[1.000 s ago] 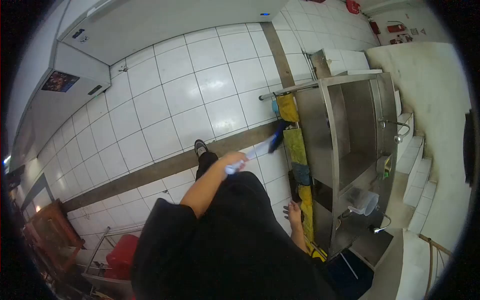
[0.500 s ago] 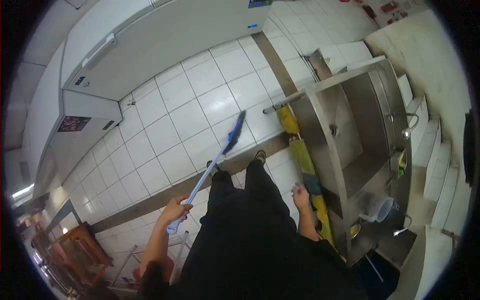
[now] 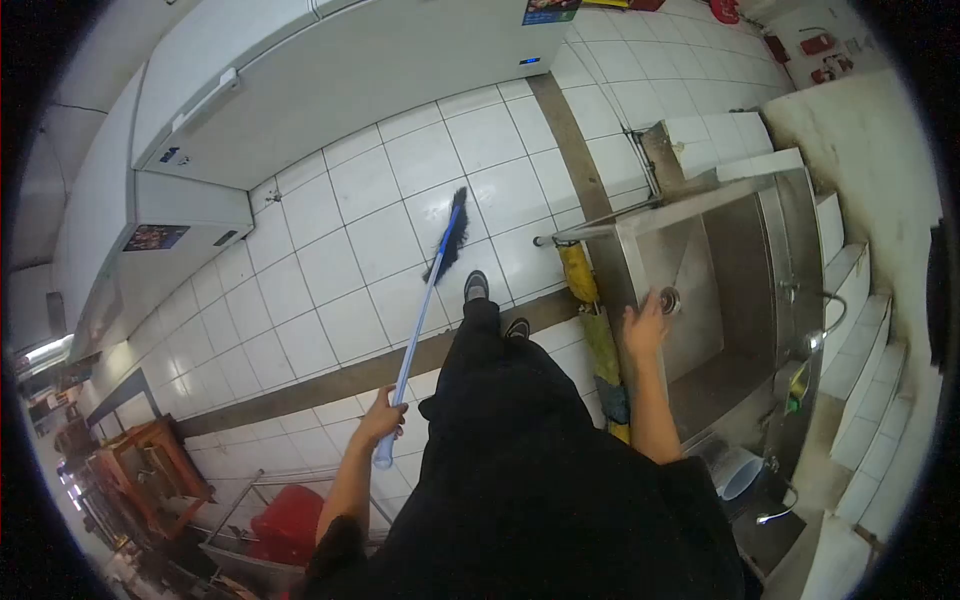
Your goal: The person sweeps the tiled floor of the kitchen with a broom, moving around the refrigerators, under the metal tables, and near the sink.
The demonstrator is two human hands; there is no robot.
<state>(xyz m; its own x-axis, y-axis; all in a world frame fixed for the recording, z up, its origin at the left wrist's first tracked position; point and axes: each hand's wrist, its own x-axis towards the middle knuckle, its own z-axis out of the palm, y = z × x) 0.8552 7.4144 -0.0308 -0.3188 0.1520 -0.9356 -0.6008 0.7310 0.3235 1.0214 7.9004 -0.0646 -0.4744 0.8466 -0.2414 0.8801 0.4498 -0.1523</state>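
My left hand (image 3: 380,418) is wrapped around the pale blue handle of a broom (image 3: 408,362), near its end. The handle slants away across the white tiled floor (image 3: 345,265). At its far end, the blue head with dark bristles (image 3: 455,245) lies on the tiles, just ahead of my forward shoe (image 3: 476,286). My right hand (image 3: 645,325) holds nothing; its fingers are apart and overlap the front edge of the steel sink (image 3: 655,390) in this view. Yellow and grey-green cloths (image 3: 600,345) hang along a bar at the sink's front.
A long white chest freezer (image 3: 330,90) stands along the far side. In the sink unit sits a clear plastic container (image 3: 738,475), near the faucets (image 3: 832,300). Behind my left arm are a red stool (image 3: 285,525) and a metal frame. A brown strip (image 3: 330,395) crosses the floor.
One foot has stepped forward toward the broom head. My left hand still grips the broom, whose head has shifted left. My right hand has risen forward to the sink's front edge, fingers spreading.
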